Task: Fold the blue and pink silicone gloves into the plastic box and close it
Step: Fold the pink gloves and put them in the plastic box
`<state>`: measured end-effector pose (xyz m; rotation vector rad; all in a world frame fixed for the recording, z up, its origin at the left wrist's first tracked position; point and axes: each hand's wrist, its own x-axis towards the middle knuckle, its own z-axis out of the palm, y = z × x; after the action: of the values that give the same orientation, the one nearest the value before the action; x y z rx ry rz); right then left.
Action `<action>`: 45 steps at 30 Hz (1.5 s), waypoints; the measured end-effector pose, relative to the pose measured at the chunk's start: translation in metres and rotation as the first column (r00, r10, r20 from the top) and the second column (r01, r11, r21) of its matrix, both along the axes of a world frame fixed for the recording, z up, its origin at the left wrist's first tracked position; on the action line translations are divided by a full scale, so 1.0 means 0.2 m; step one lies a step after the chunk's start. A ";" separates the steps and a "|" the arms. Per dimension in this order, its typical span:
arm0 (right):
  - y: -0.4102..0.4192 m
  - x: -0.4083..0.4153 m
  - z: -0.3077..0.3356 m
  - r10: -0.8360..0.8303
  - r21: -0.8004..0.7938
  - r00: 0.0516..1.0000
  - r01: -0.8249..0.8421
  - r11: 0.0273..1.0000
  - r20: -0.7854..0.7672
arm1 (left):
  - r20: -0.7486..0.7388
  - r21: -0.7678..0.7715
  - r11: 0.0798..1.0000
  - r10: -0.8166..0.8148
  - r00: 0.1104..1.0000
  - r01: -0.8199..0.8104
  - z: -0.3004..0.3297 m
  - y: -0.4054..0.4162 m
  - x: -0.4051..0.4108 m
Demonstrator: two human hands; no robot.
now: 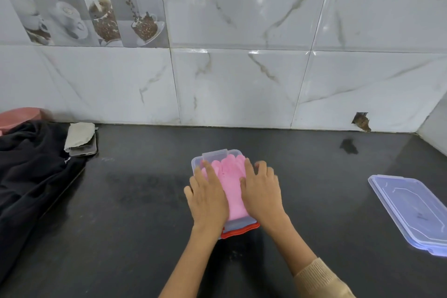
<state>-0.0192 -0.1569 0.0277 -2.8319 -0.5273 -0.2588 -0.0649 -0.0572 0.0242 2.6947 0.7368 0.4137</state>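
Palms flat, our left hand (209, 197) and right hand (262, 191) press pink glove (231, 176) into box (197, 161), lid (411, 210) off at three o'clock.

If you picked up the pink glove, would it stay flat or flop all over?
It would probably flop. The pink glove looks thin and soft, lying flat in the plastic box under the left hand and right hand. It likely weighs very little. Its near end hangs over the box's edge, so it may spring back unless tucked in.
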 end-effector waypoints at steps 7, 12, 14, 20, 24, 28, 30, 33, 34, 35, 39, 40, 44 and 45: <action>0.08 0.06 -0.02 0.304 -0.116 0.953 -0.301 0.946 0.008 | -0.177 0.235 0.927 -0.255 0.951 0.293 -0.02 0.02 0.08; 0.10 0.12 -0.08 0.320 -0.298 0.938 -0.346 0.890 -0.132 | -0.405 0.253 0.920 -0.179 0.896 0.298 -0.07 0.04 0.11; 0.11 0.11 -0.10 0.337 -0.345 0.933 -0.359 0.867 -0.124 | -0.432 0.284 0.918 -0.136 0.892 0.277 -0.08 0.04 0.11; 0.12 0.12 -0.14 0.290 -0.596 0.949 -0.303 0.744 -0.121 | -0.626 0.420 0.857 0.035 0.779 0.299 -0.11 0.01 0.13; 0.13 0.12 -0.12 0.278 -0.598 0.948 -0.314 0.737 -0.156 | -0.627 0.385 0.873 0.009 0.779 0.299 -0.07 0.01 0.13; 0.03 0.12 -0.03 0.390 -0.109 0.921 -0.386 0.916 0.015 | -0.213 0.127 0.966 -0.195 0.958 0.225 -0.01 0.06 0.08; -0.10 0.12 0.00 0.268 0.279 0.957 -0.288 0.916 0.110 | 0.115 0.040 0.995 -0.093 0.989 0.089 0.03 0.11 0.03; -0.34 0.13 -0.02 0.072 0.514 0.996 -0.087 0.854 0.050 | 0.327 -0.136 0.989 0.091 0.941 -0.048 0.06 0.15 -0.02; -0.41 0.14 -0.04 0.037 0.503 0.999 -0.033 0.863 0.003 | 0.295 -0.160 0.986 0.095 0.951 -0.049 0.06 0.14 -0.03; -0.46 0.14 -0.07 0.013 0.470 0.999 0.007 0.883 -0.040 | 0.243 -0.157 0.987 0.075 0.967 -0.038 0.05 0.12 -0.02; -0.59 0.12 -0.15 -0.049 0.367 0.994 0.081 0.927 -0.096 | 0.179 -0.072 0.995 -0.057 0.982 0.070 0.03 -0.06 0.07; -0.63 0.12 -0.16 -0.073 0.353 0.992 0.104 0.930 -0.100 | 0.191 -0.039 0.993 -0.100 0.976 0.109 0.03 -0.13 0.11; -0.87 0.07 -0.18 -0.236 0.306 0.966 0.256 0.917 -0.104 | 0.200 -0.008 0.909 -0.408 0.891 0.418 0.04 -0.55 0.29; -0.95 0.06 -0.19 -0.288 0.294 0.952 0.306 0.906 -0.104 | 0.182 -0.020 0.863 -0.492 0.851 0.504 0.02 -0.68 0.33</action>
<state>-0.0080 -0.3468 -0.0103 -2.5917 -0.0306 -0.2855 0.0011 -0.1927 0.0289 2.6092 -0.0139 0.4645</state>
